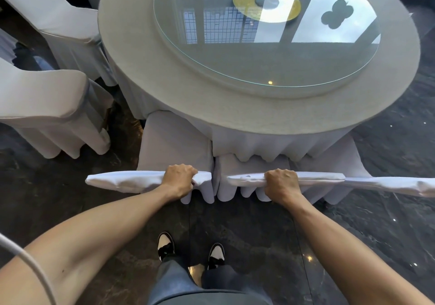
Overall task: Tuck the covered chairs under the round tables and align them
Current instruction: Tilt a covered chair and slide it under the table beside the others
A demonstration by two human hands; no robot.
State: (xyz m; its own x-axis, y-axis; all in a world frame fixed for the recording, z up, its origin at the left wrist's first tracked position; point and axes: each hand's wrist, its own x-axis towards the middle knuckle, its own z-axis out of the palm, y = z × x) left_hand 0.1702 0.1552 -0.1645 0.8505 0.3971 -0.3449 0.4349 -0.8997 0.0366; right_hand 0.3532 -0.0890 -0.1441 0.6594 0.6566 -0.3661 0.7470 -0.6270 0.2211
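A round table [146,53] with a white cloth and a glass turntable fills the upper middle. Three white-covered chairs stand side by side at its near edge, seats under the cloth's hem. My left hand [180,178] grips the top of the left chair's back [127,181]. My right hand [281,184] grips the top of the middle chair's back [313,178]. The right chair's back [395,186] runs off toward the right edge, overlapping the middle one's end.
Two more covered chairs [47,102] [58,17] stand at the left, apart from the table's edge. A yellow disc [249,6] lies under the glass turntable [259,64]. Dark glossy floor surrounds everything. My feet [190,249] are just behind the chairs.
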